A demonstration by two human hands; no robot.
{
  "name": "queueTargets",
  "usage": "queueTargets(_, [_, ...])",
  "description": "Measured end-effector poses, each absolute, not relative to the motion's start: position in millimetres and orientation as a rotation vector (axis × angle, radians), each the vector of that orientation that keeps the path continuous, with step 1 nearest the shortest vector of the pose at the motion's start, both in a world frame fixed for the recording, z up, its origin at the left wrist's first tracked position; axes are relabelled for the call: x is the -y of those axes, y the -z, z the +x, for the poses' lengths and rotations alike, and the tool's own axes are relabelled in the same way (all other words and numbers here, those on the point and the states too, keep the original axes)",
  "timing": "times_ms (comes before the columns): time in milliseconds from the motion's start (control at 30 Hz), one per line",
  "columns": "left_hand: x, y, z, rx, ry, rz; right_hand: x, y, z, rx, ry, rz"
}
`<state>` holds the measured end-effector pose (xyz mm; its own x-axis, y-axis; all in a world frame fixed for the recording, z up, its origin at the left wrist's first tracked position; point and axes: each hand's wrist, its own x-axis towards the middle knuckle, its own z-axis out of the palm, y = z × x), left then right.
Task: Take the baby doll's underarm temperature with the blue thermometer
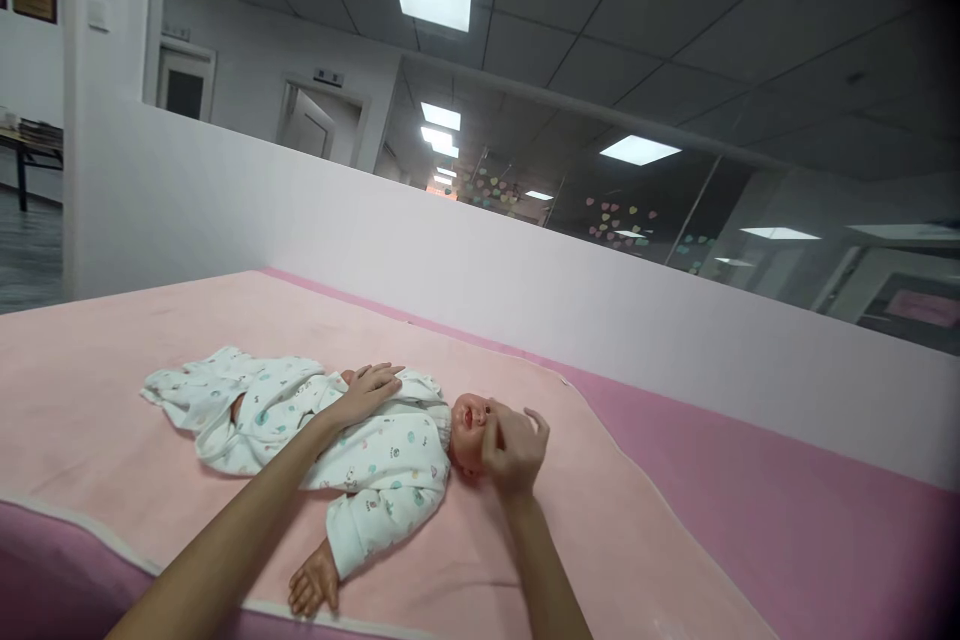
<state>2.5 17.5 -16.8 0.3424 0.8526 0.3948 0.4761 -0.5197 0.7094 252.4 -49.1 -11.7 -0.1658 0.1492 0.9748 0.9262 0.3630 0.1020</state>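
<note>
A baby doll (pixel 375 465) in a white patterned sleepsuit lies on its back on a light pink blanket (pixel 112 390), head to the right. My left hand (pixel 371 388) rests flat on the doll's chest, fingers stretched out. My right hand (pixel 514 450) is cupped over the top and side of the doll's head (pixel 466 430), fingers curved around it. The doll's near arm sticks out toward me, its bare hand (pixel 311 588) on the blanket.
The blanket covers a darker pink mattress (pixel 787 520). A low white partition wall (pixel 525 290) runs behind it. A white pillar (pixel 105 100) stands at the left. Beyond are office glass walls with heart stickers and ceiling lights.
</note>
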Motion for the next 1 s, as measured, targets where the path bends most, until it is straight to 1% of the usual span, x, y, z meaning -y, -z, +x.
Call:
queueTargets(100, [-18, 16, 2, -1.162, -1.110, 2.057, 53, 13, 220, 1.867, 1.099, -0.927])
queueTargets(167, [-18, 17, 2, -1.161, -1.144, 2.037, 49, 12, 199, 1.999, 1.123, -1.012])
queueTargets(400, [-28, 28, 5, -1.175, -1.198, 2.124, 28, 9, 162, 2.083, 0.900, -1.463])
queueTargets(533, [-26, 31, 7, -1.164, -1.239, 2.253, 26, 16, 159, 2.035, 0.821, -1.574])
queueTargets(667, [-14, 27, 8, -1.218, -1.291, 2.326, 26, 24, 159, 1.946, 0.768, -1.512])
queueTargets(767, [-5, 24, 9, -1.268, -1.372, 2.381, 28, 23, 163, 1.815, 0.744, -1.371])
queueTargets(900, [4, 22, 11, -1.245, -1.538, 2.522, 33, 14, 174, 1.452, 0.758, -1.122])
queueTargets(1000, [9, 21, 13, -1.122, -1.587, 2.697, 34, 9, 184, 1.143, 0.715, -1.045])
